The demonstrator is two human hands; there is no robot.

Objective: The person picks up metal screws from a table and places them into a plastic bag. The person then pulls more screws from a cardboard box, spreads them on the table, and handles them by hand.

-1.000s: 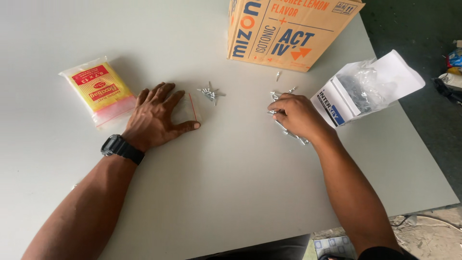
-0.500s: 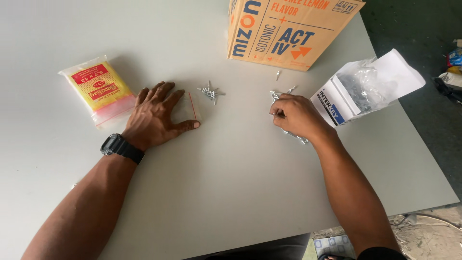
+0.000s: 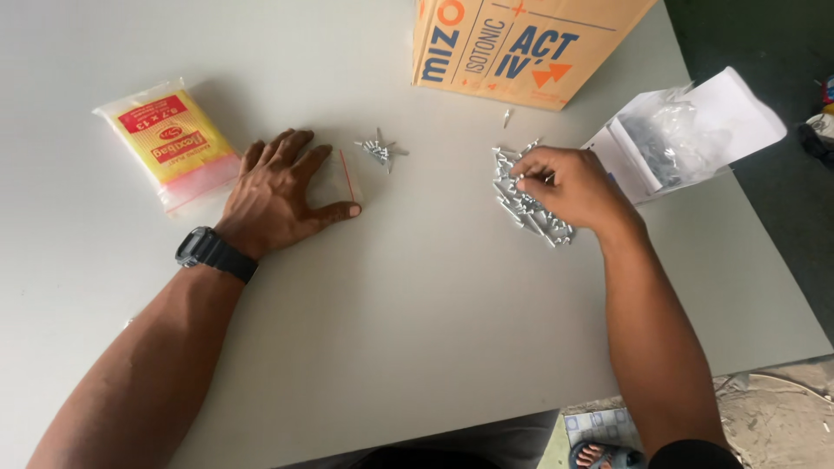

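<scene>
Pinching screws from the big pile point(image 3: 530, 204) under our right hand point(image 3: 569, 187), we press our left hand point(image 3: 278, 195) flat on 1 clear bag point(image 3: 334, 178), a small counted cluster point(image 3: 380, 151) just beyond its fingertips.

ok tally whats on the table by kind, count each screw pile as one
screw piles: 2 (large pile, small pile)
loose screw: 1
clear zip bag: 1
yellow-and-red packet: 1
cardboard box: 1
open white box: 1
total: 7
</scene>
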